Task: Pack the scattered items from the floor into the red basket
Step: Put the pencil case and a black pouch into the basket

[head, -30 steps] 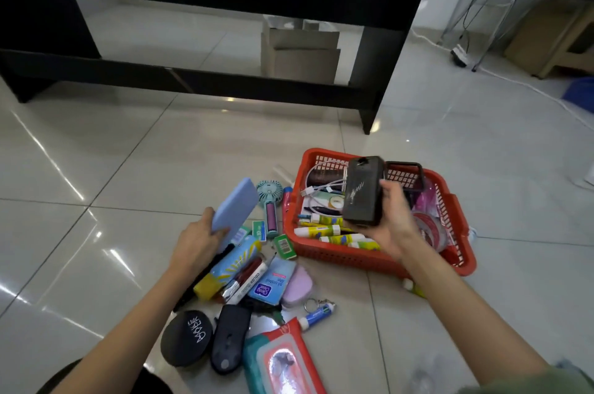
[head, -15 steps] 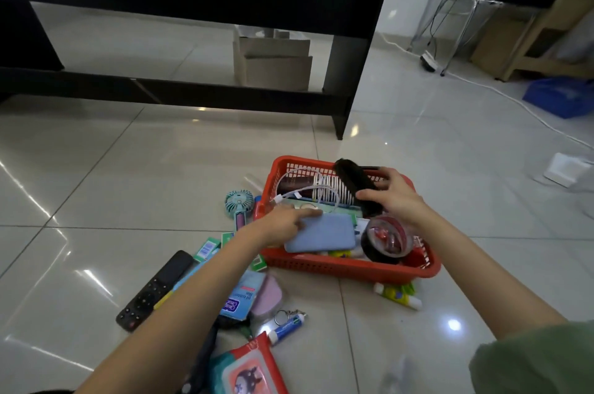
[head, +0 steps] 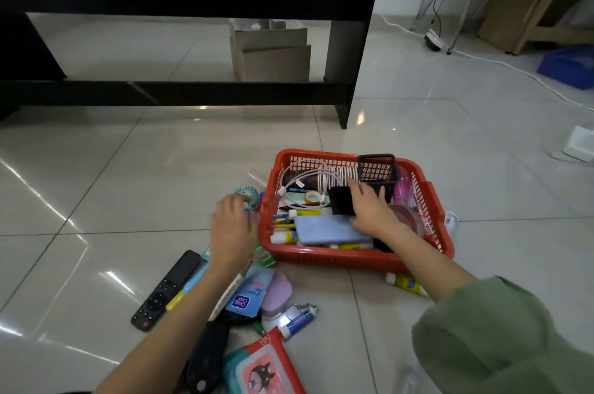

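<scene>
Tiled floor (head: 128, 175): blue case (head: 331, 229) lies crosswise in red basket (head: 353, 257).

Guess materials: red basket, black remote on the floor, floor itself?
Red basket: looks like moulded plastic, semi-gloss, with uniform colour and lattice walls cast in one piece.
Black remote: probably a matte plastic shell; the buttons could be rubber, too small to tell.
Floor: likely glazed ceramic or polished stone tile, given its grout lines and mirror-like reflections.
</scene>
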